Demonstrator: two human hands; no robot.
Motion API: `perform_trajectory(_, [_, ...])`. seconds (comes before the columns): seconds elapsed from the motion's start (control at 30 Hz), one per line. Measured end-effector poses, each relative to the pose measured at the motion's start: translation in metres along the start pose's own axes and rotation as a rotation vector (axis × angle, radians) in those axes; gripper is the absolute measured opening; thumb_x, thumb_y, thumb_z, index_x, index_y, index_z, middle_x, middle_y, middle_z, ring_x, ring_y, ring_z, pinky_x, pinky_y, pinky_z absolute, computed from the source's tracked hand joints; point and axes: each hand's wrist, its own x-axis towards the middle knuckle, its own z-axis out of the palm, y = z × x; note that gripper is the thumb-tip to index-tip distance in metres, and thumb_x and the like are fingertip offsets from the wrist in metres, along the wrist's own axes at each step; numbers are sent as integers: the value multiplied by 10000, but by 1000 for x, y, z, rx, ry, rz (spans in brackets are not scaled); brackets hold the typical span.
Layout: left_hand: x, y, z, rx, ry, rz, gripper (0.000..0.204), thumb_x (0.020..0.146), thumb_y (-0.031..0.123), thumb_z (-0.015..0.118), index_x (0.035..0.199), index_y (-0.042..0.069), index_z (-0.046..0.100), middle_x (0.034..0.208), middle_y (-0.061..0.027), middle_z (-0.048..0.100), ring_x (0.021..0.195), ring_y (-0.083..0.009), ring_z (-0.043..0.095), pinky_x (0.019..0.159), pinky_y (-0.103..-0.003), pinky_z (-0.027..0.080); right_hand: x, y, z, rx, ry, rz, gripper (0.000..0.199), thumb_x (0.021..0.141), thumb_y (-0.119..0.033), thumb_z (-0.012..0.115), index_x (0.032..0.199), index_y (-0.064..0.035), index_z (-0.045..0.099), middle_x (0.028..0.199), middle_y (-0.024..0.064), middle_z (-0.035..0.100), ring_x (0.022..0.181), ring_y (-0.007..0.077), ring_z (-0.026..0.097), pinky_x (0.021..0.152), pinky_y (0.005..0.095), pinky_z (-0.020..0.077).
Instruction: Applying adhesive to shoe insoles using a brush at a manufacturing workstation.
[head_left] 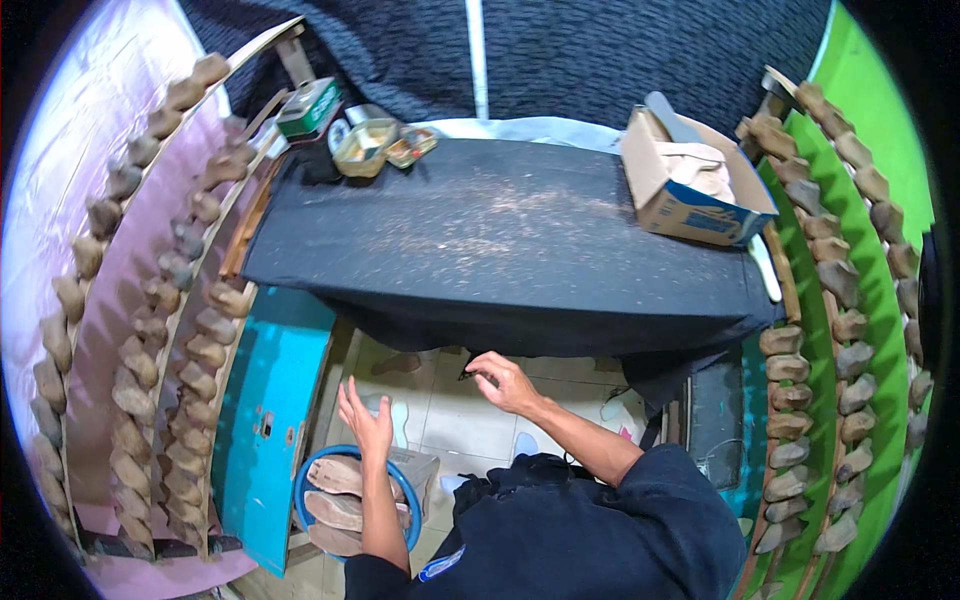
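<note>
My left hand (366,427) is open, fingers spread and pointing up, above the side of a round blue tub (304,500). Inside the tub lie several wooden shoe lasts (336,508); my left forearm covers part of them. In front of my body, below the table's front edge, is my right hand (507,385). Its fingers are loosely bent and apart, and I see nothing held in them. A small dark thing shows just beside its fingertips, too small to name.
A table (430,270) under black cloth, strewn with light shavings, stands ahead. It bears a cardboard box (690,212) of pale sole-shaped pieces, a green tin (308,108) and a plastic container (366,146). Racks of shoe lasts (205,350) flank both sides. A teal door panel (270,420) stands left.
</note>
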Motion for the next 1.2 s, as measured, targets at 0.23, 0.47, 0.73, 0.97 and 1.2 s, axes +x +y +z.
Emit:
perform_trajectory(0.23, [59, 155, 68, -196, -88, 330, 656, 834, 139, 669, 1427, 58, 400, 1483, -246, 300, 1318, -426, 331, 1100, -494, 288, -27, 28, -135, -57, 433, 39, 138, 858, 25, 577, 951, 10, 678, 918, 122, 656, 761, 194, 663, 680, 292, 535])
perform_trajectory(0.47, [77, 288, 130, -313, -307, 580, 641, 829, 149, 671, 1415, 73, 421, 1481, -239, 311, 1330, -427, 322, 1103, -498, 282, -48, 22, -237, -157, 754, 66, 127, 869, 59, 565, 930, 19, 670, 864, 117, 659, 734, 187, 675, 672, 288, 532])
perform_trajectory(0.73, [120, 396, 185, -396, -434, 861, 600, 825, 167, 682, 1376, 74, 463, 1450, -238, 349, 1292, -418, 372, 1075, -493, 333, -24, 13, -323, -315, 914, -27, 112, 860, 60, 573, 919, 28, 663, 871, 121, 659, 740, 193, 677, 670, 286, 534])
perform_trajectory(0.97, [169, 492, 233, -515, -528, 1064, 424, 829, 158, 653, 1224, 20, 589, 1332, -233, 492, 1236, -411, 446, 1053, -465, 382, 49, 18, -414, -508, 1017, -155, 116, 836, 74, 582, 909, 28, 659, 871, 124, 661, 757, 200, 650, 687, 291, 522])
perform_trajectory(1.2, [193, 558, 275, -837, -876, 1182, 295, 813, 99, 617, 1096, 18, 641, 1177, -165, 608, 1091, -339, 582, 984, -406, 451, 135, 36, -470, -551, 1008, -98, 111, 842, 56, 581, 894, 18, 672, 847, 94, 659, 774, 174, 641, 688, 266, 504])
